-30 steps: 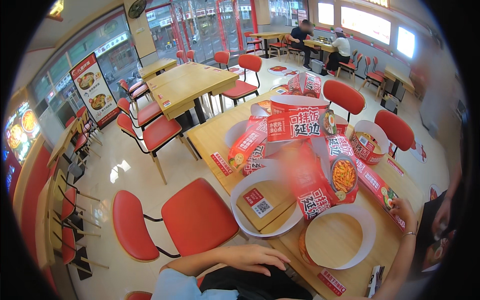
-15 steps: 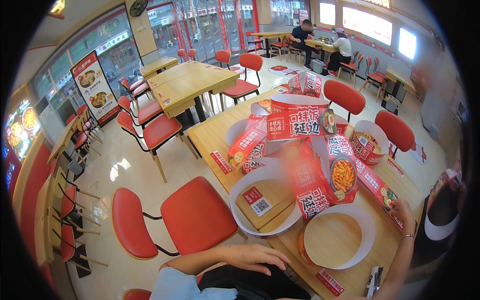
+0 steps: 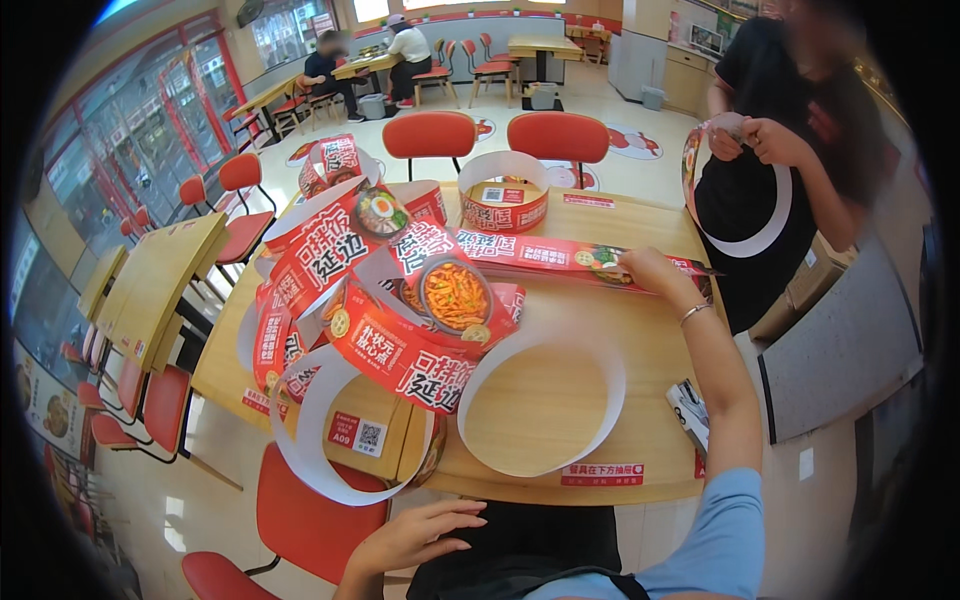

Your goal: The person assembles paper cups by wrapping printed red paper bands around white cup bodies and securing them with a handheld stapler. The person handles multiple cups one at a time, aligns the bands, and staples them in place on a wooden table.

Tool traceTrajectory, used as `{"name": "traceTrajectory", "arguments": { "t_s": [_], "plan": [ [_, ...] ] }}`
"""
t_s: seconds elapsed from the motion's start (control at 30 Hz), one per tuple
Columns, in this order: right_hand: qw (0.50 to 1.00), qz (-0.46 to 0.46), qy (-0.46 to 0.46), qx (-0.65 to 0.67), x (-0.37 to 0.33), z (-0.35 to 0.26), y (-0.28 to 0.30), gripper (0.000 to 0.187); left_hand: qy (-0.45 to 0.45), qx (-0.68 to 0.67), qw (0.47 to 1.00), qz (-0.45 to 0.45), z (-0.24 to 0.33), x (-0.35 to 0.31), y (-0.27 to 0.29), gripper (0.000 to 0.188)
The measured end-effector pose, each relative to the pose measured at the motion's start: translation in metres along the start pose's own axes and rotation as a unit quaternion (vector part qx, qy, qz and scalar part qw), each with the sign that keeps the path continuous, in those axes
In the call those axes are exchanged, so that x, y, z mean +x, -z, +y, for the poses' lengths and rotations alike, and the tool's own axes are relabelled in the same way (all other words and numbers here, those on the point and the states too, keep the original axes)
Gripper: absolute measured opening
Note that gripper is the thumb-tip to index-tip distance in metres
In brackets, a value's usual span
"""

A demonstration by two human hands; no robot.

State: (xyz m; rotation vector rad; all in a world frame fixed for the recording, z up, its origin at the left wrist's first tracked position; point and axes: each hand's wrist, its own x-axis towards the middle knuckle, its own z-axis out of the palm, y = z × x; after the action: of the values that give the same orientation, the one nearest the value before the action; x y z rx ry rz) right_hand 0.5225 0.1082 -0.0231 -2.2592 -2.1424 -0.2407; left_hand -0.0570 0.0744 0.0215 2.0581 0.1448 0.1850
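Observation:
My right hand (image 3: 652, 270) reaches across the wooden table to a stack of flat red printed paper strips (image 3: 540, 252). Its fingertips pinch the top strip near the right end. My left hand (image 3: 425, 535) is above my lap at the front edge, fingers stretched and holding nothing. To the left of the strips lies a loose heap of strips joined into rings, with a large printed ring (image 3: 400, 345) among them. Nearest me are a ring lying white side inward (image 3: 610, 400) and another white-lined ring (image 3: 300, 455). A separate ring (image 3: 505, 212) rests at the far edge.
A person in black (image 3: 775, 130) stands at the table's right, holding a paper ring (image 3: 780, 215) and a roundish thing. A white and black object (image 3: 688, 415) lies near my right forearm. Red chairs (image 3: 430, 138) surround the wooden table (image 3: 640, 350); cardboard boxes (image 3: 800, 290) stand at right.
My view has swung right, bringing the person in black into sight. My right hand stays at the strip stack; my left hand remains low with fingers extended.

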Motion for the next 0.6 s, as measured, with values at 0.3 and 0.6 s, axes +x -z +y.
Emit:
{"name": "traceTrajectory", "arguments": {
  "t_s": [0.3,0.6],
  "plan": [
    [0.994,0.103,-0.008,-0.038,-0.017,-0.016,-0.016,0.005,0.030,-0.005,1.000,-0.006,0.004,-0.001,-0.002,0.036],
    [0.992,0.043,-0.004,0.116,-0.024,-0.031,0.028,0.016,0.001,-0.019,1.000,0.003,0.016,0.009,-0.003,0.039]
  ]
}}
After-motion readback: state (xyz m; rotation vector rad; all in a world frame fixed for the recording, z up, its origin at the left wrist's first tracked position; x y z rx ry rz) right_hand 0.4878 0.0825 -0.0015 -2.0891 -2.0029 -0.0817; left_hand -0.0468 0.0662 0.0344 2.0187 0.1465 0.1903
